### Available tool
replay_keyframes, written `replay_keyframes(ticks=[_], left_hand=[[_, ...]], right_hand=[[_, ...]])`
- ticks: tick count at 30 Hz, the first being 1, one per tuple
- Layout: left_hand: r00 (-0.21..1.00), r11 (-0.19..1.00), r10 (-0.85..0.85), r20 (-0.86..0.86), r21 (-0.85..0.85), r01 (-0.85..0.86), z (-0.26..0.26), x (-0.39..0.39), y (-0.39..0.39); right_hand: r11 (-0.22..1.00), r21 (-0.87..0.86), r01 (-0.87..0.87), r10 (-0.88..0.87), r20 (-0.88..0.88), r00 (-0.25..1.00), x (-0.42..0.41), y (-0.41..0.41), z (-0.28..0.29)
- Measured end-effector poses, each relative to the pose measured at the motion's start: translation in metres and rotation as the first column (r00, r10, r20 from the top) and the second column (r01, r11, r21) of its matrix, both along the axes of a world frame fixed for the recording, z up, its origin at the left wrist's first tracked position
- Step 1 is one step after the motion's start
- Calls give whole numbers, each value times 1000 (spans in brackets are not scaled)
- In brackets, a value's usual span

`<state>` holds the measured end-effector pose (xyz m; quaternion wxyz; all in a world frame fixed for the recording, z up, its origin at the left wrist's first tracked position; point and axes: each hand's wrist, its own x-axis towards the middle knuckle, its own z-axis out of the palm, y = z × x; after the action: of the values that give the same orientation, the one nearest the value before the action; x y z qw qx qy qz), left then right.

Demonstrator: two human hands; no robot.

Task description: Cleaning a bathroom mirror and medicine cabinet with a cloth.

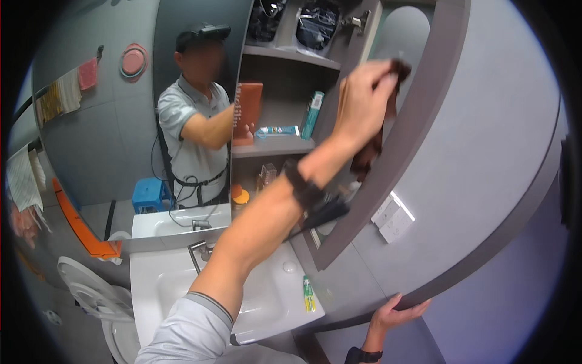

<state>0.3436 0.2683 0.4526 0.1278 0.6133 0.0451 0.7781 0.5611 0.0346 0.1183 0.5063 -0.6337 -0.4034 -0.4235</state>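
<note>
My left hand (366, 98) reaches up across the washbasin and grips a dark brown cloth (401, 69). The cloth hangs down along an open cabinet door (425, 116), beside the shelves; part of it is hidden behind my hand. Low on the right, my right hand (394, 314) rests with fingers apart against the dark edge of the wall (436, 286) and holds nothing. Behind my left forearm, the open cabinet (282, 102) holds an orange-brown box (250, 111), a toothpaste tube (279, 131) and a teal carton (313, 116).
Below is a white washbasin (268, 295) with a metal faucet (204, 250) and a green-yellow tube (308, 293) on its rim. A toilet (91, 289) stands to the left. The mirror (122, 123) reflects a person. A white switch plate (393, 218) is on the right wall.
</note>
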Motion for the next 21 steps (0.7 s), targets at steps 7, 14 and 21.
replay_keyframes(ticks=[7, 14, 21], left_hand=[[984, 988, 97, -151, 135, -76, -34, 17, 6], [955, 981, 105, -279, -130, -146, -187, 10, -18], [927, 913, 22, -374, -372, -171, -303, -9, -49]], right_hand=[[996, 59, -67, 65, 33, 997, 3, 6, 4], [995, 50, -86, 85, 23, 996, 0, 6, 8], [997, 21, -73, 73, 5, 997, -1, 5, 7]])
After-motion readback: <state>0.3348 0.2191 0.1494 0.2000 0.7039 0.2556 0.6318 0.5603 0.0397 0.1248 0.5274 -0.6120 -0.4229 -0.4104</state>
